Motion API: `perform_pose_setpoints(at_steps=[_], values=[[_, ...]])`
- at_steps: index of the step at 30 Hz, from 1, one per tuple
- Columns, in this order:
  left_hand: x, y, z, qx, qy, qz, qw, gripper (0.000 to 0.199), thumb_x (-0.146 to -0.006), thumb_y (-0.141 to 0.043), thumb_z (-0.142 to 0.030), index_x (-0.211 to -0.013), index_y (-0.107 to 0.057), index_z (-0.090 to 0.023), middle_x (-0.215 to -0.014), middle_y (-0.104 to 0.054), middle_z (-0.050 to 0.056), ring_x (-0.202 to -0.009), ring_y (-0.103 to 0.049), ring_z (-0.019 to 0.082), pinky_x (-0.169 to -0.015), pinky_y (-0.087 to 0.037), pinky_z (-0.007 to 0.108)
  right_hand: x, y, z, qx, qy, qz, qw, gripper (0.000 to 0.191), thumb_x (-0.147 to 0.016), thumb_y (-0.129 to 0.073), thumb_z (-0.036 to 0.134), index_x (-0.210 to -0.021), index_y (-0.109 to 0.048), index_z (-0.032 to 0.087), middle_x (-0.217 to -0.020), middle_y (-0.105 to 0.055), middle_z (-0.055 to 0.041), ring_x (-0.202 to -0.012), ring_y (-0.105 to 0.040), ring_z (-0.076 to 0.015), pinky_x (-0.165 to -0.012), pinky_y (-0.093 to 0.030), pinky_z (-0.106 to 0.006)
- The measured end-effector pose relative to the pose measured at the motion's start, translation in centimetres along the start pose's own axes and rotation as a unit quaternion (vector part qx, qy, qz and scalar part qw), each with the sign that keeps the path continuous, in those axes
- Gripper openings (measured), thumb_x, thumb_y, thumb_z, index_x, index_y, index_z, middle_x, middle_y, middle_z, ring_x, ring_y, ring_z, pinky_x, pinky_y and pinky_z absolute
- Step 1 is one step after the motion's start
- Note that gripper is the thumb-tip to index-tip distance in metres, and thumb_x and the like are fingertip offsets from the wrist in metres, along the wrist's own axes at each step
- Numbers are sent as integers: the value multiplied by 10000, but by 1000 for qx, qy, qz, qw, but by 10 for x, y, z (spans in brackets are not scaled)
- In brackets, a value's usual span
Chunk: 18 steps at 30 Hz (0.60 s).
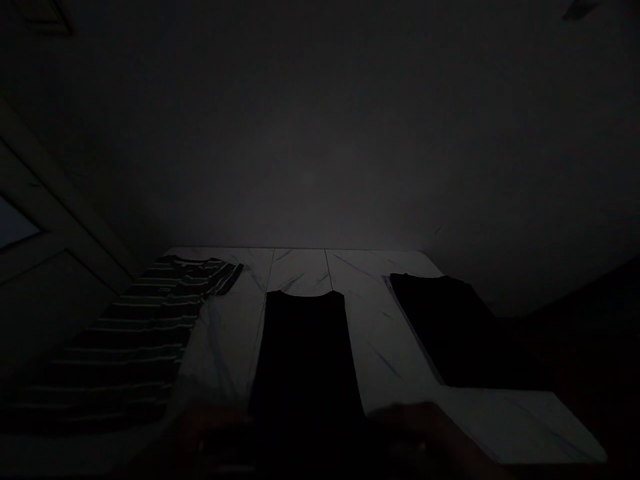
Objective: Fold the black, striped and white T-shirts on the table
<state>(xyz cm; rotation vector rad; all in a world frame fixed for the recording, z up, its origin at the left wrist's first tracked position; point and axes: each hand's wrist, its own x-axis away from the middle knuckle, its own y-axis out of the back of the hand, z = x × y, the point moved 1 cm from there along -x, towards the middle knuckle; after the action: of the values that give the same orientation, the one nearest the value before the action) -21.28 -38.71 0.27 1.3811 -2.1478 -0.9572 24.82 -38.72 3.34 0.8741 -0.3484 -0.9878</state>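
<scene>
The picture is very dark. A black shirt (306,353) lies in front of me, its curved neckline at the far end and no sleeves showing. At its near end, my left hand (213,421) is on the left side and my right hand (413,419) on the right. Both hands look closed on the dark cloth there, though the fingers are mostly lost in shadow. To the left a striped short-sleeved shirt (135,333) is spread flat. On the right lies a piece of black folded clothing (465,333).
Under the clothes is a white marble-patterned table (380,333) with rounded corners. Its far edge meets a plain wall (310,147). A panelled door (50,220) stands at the left. Deep shadow covers the far right.
</scene>
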Motion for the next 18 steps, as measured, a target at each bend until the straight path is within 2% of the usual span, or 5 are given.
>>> perform_pose_setpoints(at_steps=[1, 4, 8, 11, 18], values=[[-26, 14, -6, 48, 39, -13, 998, 378, -880, -616, -549, -1164, -758, -343, -1067, -784, 17, -1013, -708, 268, -887, -572, 382, -24, 20, -1, -44, -39, 12, 998, 383, -1000, -500, 404, -1361, -622, 369, -1201, -743, -58, -1005, -730, -226, -799, -604, -343], [-123, 44, -16, 207, 114, -29, 971, 409, -805, -696, -546, -1026, -783, -213, -996, -785, 66, -955, -703, 283, -817, -568, 372, -118, 57, -18, -150, -43, 41, 987, 358, -927, -596, 433, -1189, -724, 226, -1107, -762, -83, -995, -712, -251, -872, -576, -392], [-224, 44, 5, 388, 202, -3, 899, 371, -642, -842, -428, -838, -755, -125, -837, -767, 82, -776, -688, 226, -709, -518, 306, -223, 49, -69, -172, -89, 57, 979, 365, -844, -638, 419, -1035, -765, 136, -978, -776, -101, -910, -705, -259, -840, -558, -394], [-250, 31, 33, 415, 252, -1, 874, 319, -610, -867, -340, -805, -741, -122, -765, -751, 62, -700, -675, 192, -666, -488, 282, -253, 27, -102, -143, -128, 23, 981, 270, -774, -682, 355, -883, -779, 128, -914, -780, -111, -894, -704, -280, -873, -534, -418], [-258, 17, 66, 467, 233, 6, 853, 183, -717, -780, -262, -841, -726, -139, -810, -764, 60, -723, -700, 181, -694, -522, 272, -249, 5, -127, -164, -131, -7, 978, 272, -802, -630, 308, -956, -770, 133, -947, -783, -98, -889, -702, -250, -841, -539, -385]])
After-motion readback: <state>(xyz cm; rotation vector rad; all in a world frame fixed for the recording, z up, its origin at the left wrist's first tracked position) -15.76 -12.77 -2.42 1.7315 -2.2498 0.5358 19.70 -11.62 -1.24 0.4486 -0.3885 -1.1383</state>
